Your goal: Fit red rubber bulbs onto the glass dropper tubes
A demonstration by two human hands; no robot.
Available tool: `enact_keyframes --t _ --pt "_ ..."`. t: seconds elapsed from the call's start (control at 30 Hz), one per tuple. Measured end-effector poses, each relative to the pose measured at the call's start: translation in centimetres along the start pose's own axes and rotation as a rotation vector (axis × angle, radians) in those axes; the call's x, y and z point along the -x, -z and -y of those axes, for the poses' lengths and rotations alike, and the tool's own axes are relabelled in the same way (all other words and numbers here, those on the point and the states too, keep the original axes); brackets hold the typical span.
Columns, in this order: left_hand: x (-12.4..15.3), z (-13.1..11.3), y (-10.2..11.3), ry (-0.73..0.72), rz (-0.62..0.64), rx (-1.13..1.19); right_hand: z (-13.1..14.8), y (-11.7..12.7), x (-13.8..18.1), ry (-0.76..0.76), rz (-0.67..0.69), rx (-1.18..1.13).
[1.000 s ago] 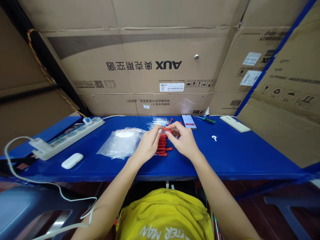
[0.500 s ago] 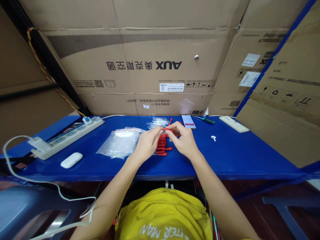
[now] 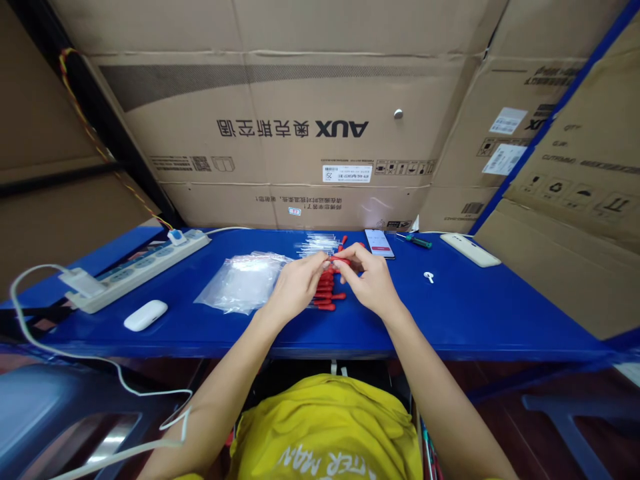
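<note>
A small packing station in a storeroom: flattened AUX cardboard cartons (image 3: 300, 127) wall in a blue worktop (image 3: 475, 313), which carries clear plastic bags (image 3: 243, 283), a power strip (image 3: 135, 270) and a screwdriver (image 3: 417, 241).

Two hands show, the left hand (image 3: 295, 290) and the right hand (image 3: 373, 283), pinching one red tool (image 3: 340, 260). Below lies one red stack (image 3: 325, 293), its pieces too small to count. Left: one bag pile (image 3: 245, 280), one power strip (image 3: 145, 267), one white case (image 3: 145, 315). Right: one phone (image 3: 379, 243), one green screwdriver (image 3: 417, 241), one earbud (image 3: 428, 276).
</note>
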State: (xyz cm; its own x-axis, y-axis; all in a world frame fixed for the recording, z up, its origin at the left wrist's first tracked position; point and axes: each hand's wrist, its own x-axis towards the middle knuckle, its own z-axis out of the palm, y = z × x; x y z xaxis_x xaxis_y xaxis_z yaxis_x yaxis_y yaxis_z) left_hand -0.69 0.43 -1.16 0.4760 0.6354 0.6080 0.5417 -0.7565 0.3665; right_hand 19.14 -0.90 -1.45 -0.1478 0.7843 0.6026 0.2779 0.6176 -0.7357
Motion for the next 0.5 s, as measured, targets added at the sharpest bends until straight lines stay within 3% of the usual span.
enact_keyframes --t 0.5 --pt "-0.01 -0.51 0.43 0.006 0.072 -0.082 -0.14 0.58 0.02 -0.007 0.061 0.018"
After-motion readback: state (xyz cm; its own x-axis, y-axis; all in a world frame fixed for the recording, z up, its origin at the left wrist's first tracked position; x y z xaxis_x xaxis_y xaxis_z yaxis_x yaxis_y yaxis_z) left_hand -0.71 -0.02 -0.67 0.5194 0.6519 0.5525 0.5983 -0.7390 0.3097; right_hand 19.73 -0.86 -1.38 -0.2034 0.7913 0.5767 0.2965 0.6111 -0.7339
